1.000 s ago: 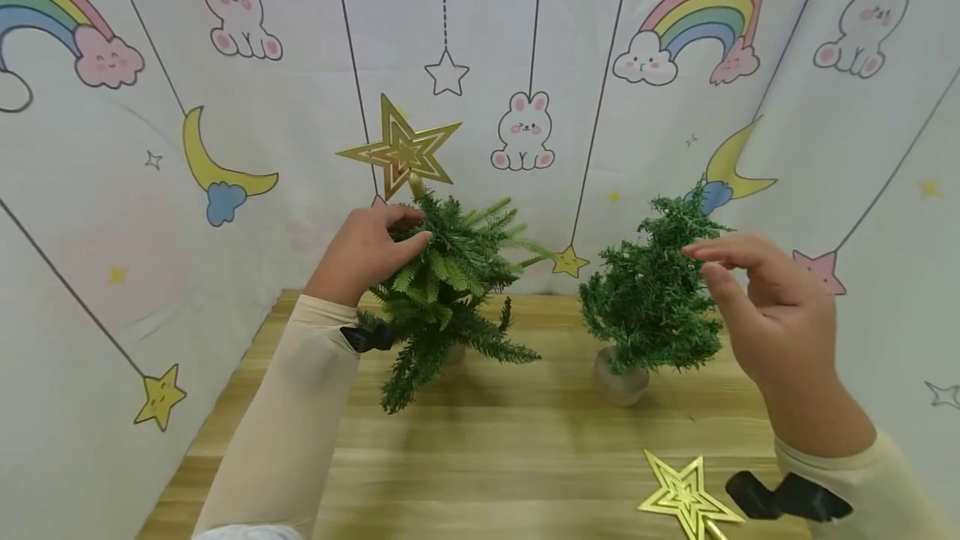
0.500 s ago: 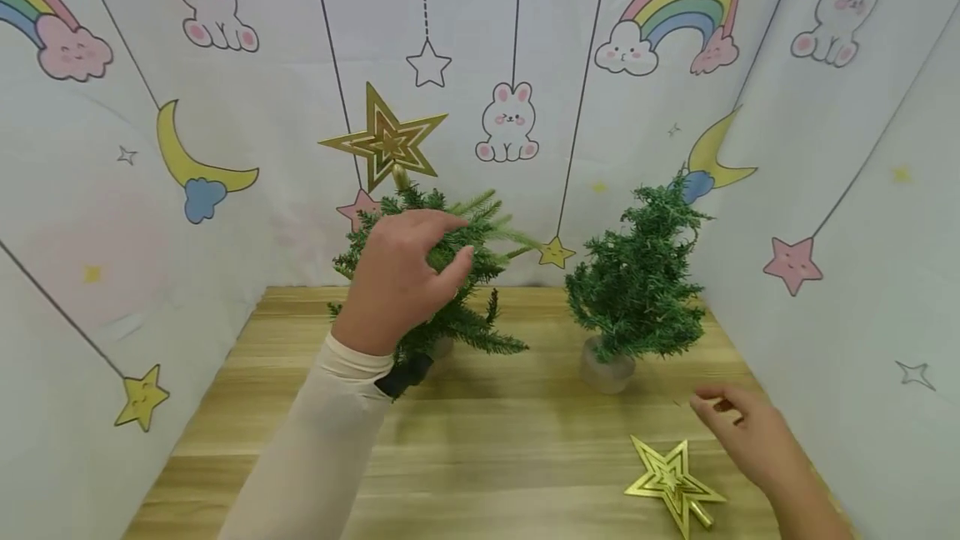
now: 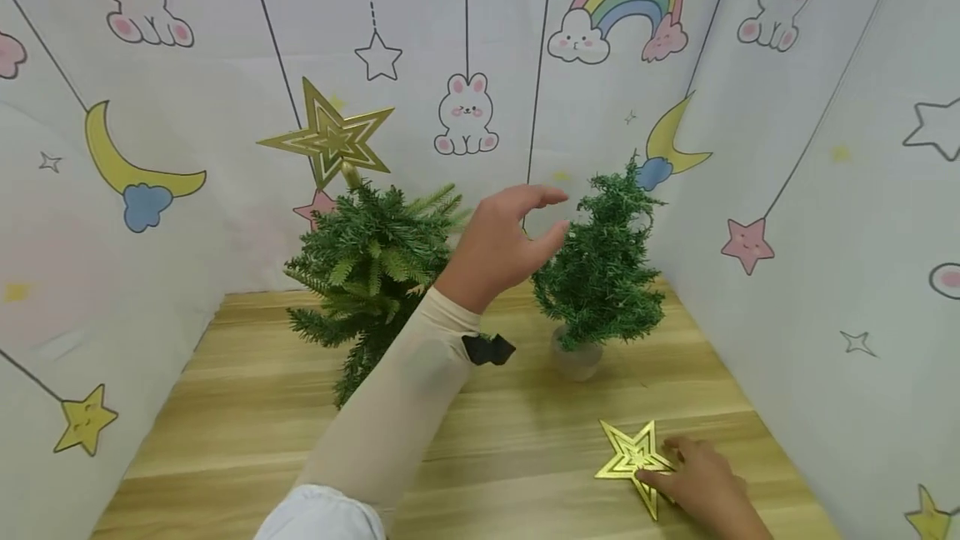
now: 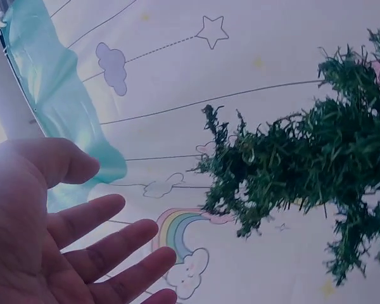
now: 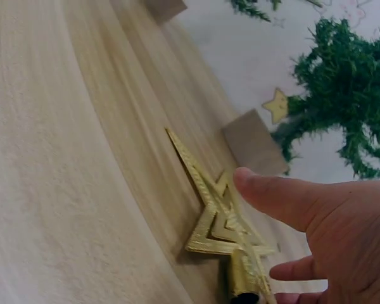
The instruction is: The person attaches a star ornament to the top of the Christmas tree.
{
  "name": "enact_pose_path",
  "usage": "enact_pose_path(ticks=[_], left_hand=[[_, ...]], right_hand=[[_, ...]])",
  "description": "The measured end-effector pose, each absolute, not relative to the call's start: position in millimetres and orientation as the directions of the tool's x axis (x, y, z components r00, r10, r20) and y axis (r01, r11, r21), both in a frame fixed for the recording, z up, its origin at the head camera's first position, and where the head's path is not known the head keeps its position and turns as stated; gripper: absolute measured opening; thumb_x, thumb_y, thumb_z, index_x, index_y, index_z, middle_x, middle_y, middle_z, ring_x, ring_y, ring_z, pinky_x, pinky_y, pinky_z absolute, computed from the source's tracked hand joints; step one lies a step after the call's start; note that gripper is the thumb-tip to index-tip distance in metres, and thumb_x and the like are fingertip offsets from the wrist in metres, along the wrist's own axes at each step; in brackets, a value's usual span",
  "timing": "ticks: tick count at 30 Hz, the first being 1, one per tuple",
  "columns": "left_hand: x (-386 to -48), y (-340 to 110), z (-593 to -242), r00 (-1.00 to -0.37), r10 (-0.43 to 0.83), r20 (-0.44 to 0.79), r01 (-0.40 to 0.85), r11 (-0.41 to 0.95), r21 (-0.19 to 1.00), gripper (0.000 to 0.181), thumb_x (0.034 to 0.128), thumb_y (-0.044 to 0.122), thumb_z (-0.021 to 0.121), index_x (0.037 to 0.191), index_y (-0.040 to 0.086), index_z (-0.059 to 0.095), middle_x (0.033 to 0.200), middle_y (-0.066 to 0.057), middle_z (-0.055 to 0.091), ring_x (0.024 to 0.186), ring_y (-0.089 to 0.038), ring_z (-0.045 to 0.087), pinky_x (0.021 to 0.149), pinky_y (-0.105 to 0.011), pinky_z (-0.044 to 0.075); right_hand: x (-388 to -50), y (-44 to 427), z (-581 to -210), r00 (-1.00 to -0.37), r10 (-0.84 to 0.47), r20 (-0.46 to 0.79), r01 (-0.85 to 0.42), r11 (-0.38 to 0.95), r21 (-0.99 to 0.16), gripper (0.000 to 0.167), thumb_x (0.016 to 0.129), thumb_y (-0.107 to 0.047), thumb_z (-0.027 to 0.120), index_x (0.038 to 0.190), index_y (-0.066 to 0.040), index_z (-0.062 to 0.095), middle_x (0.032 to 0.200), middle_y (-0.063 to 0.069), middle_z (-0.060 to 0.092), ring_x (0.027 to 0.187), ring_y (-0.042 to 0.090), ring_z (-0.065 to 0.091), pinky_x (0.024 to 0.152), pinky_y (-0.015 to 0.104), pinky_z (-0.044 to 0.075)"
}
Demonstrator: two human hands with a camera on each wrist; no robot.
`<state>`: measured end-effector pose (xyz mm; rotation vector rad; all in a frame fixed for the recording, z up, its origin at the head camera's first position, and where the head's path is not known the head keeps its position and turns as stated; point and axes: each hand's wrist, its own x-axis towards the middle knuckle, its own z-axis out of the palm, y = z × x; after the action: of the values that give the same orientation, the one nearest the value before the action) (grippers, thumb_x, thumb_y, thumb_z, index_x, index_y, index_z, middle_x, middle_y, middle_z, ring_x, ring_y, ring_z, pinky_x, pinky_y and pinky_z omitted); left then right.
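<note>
My left hand [image 3: 504, 247] is raised beside the right-hand small green artificial Christmas tree [image 3: 603, 265], thumb and fingers spread apart with nothing between them. In the left wrist view, a gap separates the fingers [image 4: 114, 253] from the treetop. At the lower right, my right hand [image 3: 705, 482] reaches over a gold star tree topper [image 3: 633, 457] lying on the table. The right thumb [image 5: 272, 193] and fingers stand apart around the star's edge; its hollow stem [image 5: 242, 275] points toward the wrist camera. Contact with the star is hard to tell.
Another green tree [image 3: 367, 248] stands at left, topped by a gold star [image 3: 330, 138] and partly hidden by my left arm. The right tree has a round greyish base [image 3: 576, 357]. A white printed cloth [image 3: 225, 148] borders the wooden table [image 3: 210, 432].
My left hand has left the left tree and moved right toward the other tree. My right hand has come down from beside the right tree to the star on the table.
</note>
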<state>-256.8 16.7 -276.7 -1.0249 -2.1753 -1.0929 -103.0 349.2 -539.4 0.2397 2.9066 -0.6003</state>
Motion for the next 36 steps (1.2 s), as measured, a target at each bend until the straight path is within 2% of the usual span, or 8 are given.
enact_pose_path(ticks=[3,7,12,20,23,29,32,36], left_hand=[[-269,37,-274,-0.671,0.388,0.632,0.741,0.366,0.563,0.038,0.1012,0.029,0.068,0.137,0.016,0.069,0.136,0.002,0.067,0.124,-0.014,0.061,0.102,-0.034,0.051],[-282,59,-271,-0.751,0.354,0.558,0.660,0.374,0.651,0.043,0.1029,0.033,0.065,0.144,0.021,0.064,0.145,0.003,0.061,0.133,-0.014,0.055,0.106,-0.038,0.049],[-299,85,-267,-0.812,0.356,0.462,0.581,0.431,0.691,0.050,0.1054,0.040,0.059,0.153,0.027,0.054,0.156,0.005,0.050,0.146,-0.013,0.042,0.117,-0.039,0.040],[-306,113,-269,-0.798,0.448,0.404,0.594,0.472,0.651,0.048,0.1075,0.039,0.057,0.151,0.020,0.056,0.153,0.002,0.054,0.144,-0.014,0.046,0.116,-0.035,0.041],[-307,114,-271,-0.797,0.446,0.408,0.598,0.481,0.642,0.045,0.1074,0.037,0.058,0.148,0.018,0.060,0.150,0.000,0.056,0.143,-0.015,0.047,0.116,-0.034,0.041],[-309,114,-275,-0.793,0.438,0.423,0.603,0.467,0.647,0.043,0.1061,0.037,0.061,0.145,0.019,0.063,0.148,0.001,0.058,0.142,-0.015,0.049,0.115,-0.034,0.042],[-311,114,-275,-0.793,0.435,0.426,0.603,0.463,0.650,0.042,0.1054,0.038,0.062,0.144,0.021,0.064,0.148,0.002,0.058,0.141,-0.014,0.049,0.114,-0.034,0.043],[-312,113,-275,-0.794,0.430,0.430,0.602,0.458,0.654,0.040,0.1047,0.038,0.064,0.142,0.023,0.065,0.148,0.004,0.058,0.141,-0.013,0.049,0.114,-0.034,0.043]], right_hand=[[-100,343,-543,-0.975,0.152,-0.165,0.204,0.905,-0.373,0.098,0.070,-0.077,0.080,0.132,-0.003,0.064,0.123,0.021,0.065,0.115,0.052,0.057,0.083,0.079,0.043],[-97,338,-545,-0.974,0.177,-0.143,0.220,0.892,-0.395,0.099,0.060,-0.073,0.088,0.129,-0.006,0.066,0.121,0.016,0.069,0.111,0.045,0.062,0.081,0.067,0.043],[-96,338,-549,-0.964,0.200,-0.175,0.258,0.863,-0.434,0.086,0.062,-0.064,0.092,0.123,-0.007,0.067,0.115,0.013,0.073,0.104,0.040,0.066,0.078,0.058,0.041],[-91,347,-551,-0.955,0.210,-0.208,0.292,0.780,-0.553,0.058,0.076,-0.042,0.092,0.113,-0.004,0.069,0.111,0.010,0.073,0.107,0.038,0.067,0.092,0.065,0.046],[-89,349,-550,-0.957,0.196,-0.212,0.286,0.741,-0.607,0.043,0.078,-0.031,0.091,0.107,-0.005,0.071,0.107,0.005,0.073,0.104,0.030,0.066,0.092,0.056,0.052],[-90,360,-540,-0.971,0.068,-0.231,0.220,0.639,-0.738,0.011,0.093,-0.012,0.075,0.094,-0.003,0.070,0.081,0.002,0.064,0.075,0.018,0.059,0.069,0.033,0.051],[-93,370,-525,-0.971,0.023,-0.240,0.209,0.578,-0.789,0.011,0.097,-0.008,0.068,0.095,0.002,0.070,0.079,0.005,0.065,0.071,0.018,0.061,0.065,0.030,0.051],[-104,387,-485,-0.976,0.099,-0.195,0.218,0.504,-0.836,0.018,0.100,-0.010,0.067,0.106,0.007,0.069,0.089,0.007,0.071,0.077,0.019,0.065,0.073,0.033,0.052]])
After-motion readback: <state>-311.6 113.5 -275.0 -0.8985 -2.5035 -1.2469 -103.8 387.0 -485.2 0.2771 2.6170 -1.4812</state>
